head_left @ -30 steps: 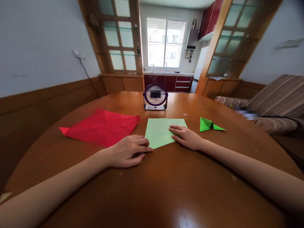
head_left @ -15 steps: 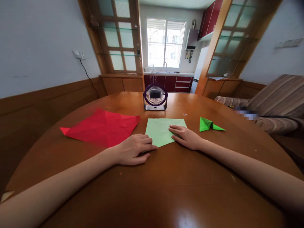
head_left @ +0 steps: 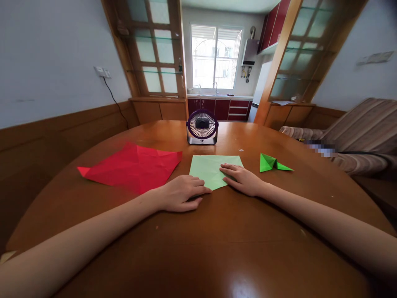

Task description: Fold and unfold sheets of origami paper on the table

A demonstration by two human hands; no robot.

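Note:
A sheet of pale green paper lies flat on the table between my hands, its near edge folded or slanting. My left hand rests palm down at the paper's near left edge, index finger stretched along that edge and thumb apart. On the paper's right part lies my right hand, flat, with its fingers extended to the left and pressing on the sheet. The corners beneath both hands are hidden. Neither hand grips anything.
Creased red paper spreads over the table's left side. A folded bright green paper piece stands at the right. Behind the pale sheet is a small purple fan. All rest on a rounded wooden table; a striped armchair is beyond its right edge.
My left hand has slid a little to the right along the paper's near edge. My right hand stays in place on the sheet.

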